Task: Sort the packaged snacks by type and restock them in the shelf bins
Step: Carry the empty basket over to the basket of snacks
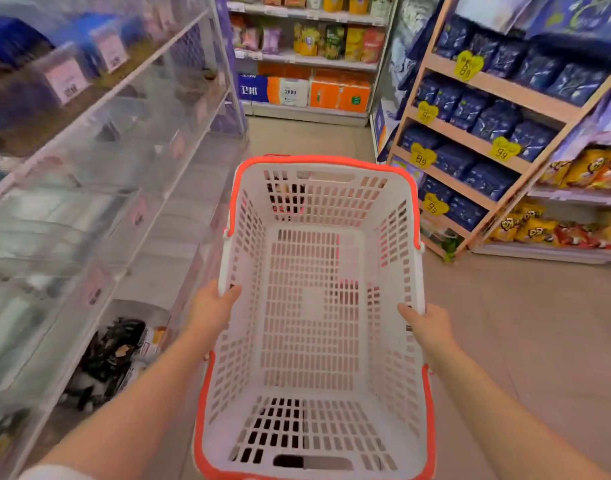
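Between two store shelves, a person holds a white basket (314, 306) with an orange rim out in front, over the tiled floor (522, 323). Basket interior shows no items, only its slotted bottom and walls. Left hand (214, 308) grips the left rim, fingers curled over the edge into the basket. Right hand (427, 327) grips the right rim, thumb on top; its other fingers are hidden behind the wall. Both arms bare, a bit of white sleeve at bottom left.

Left side: rows of clear bins (89, 188) on a tiered shelf, heavily blurred, pink labels on the fronts; contents of most bins hard to tell. One near low bin holds dark packaged snacks (113, 358), black wrappers with some orange and white ones beside them, possibly mixed types. These snacks sit well left of the basket and lower than its rim.

Right side: wooden rack (484, 81) stocked with dark blue bags (498, 119), yellow price tags (503, 148) on the shelf edges. Farther right, a white shelf with yellow and red snack bags (553, 230).

Far end of the aisle: shelf with orange and blue boxes (325, 93) on the low tier, yellow, green and purple packs above.
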The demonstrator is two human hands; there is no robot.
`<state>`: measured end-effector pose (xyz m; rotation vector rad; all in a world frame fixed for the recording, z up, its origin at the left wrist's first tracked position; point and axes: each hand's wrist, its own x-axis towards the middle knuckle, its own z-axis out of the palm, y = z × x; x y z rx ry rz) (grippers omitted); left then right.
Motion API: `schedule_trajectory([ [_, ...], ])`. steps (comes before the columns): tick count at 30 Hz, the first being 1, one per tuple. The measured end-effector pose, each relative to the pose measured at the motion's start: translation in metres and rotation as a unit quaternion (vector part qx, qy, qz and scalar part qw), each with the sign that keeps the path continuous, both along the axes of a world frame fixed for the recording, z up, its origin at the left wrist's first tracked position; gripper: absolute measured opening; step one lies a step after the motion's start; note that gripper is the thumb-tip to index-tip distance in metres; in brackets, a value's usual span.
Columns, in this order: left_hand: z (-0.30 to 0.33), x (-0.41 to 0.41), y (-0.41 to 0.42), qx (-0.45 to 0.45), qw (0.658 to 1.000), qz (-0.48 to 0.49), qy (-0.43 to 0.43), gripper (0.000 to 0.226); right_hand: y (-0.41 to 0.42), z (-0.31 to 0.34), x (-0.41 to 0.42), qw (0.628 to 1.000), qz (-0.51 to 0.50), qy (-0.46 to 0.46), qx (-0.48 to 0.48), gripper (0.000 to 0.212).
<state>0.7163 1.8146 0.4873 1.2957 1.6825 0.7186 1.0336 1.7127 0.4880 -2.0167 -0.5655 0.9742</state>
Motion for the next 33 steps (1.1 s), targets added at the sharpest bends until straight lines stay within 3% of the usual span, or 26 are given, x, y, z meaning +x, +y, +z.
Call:
schedule_trajectory([
  [6, 0.006, 0.037, 0.155, 0.000, 1.000, -0.025, 0.013, 0.012, 0.126, 0.004, 0.035, 0.999, -0.028, 0.010, -0.011, 0.005],
  [13, 0.007, 0.073, 0.285, 0.013, 0.998, -0.033, 0.053, 0.011, 0.258, -0.002, 0.076, 0.998, 0.020, 0.024, -0.048, 0.011],
  [19, -0.020, 0.090, 0.376, -0.024, 0.997, 0.006, 0.078, 0.021, 0.398, -0.017, 0.114, 0.987, 0.131, 0.017, -0.090, 0.016],
  [26, -0.060, 0.126, 0.423, -0.059, 0.982, 0.105, 0.149, 0.040, 0.530, -0.055, 0.106, 0.944, 0.276, -0.051, -0.171, 0.007],
  [30, -0.079, 0.174, 0.396, -0.116, 0.992, -0.015, 0.046, 0.029, 0.552, -0.099, 0.071, 0.905, 0.360, -0.068, -0.218, 0.011],
  [33, -0.098, 0.207, 0.368, -0.179, 0.977, -0.116, -0.028, 0.028, 0.551, -0.132, 0.038, 0.884, 0.386, -0.060, -0.258, 0.019],
])
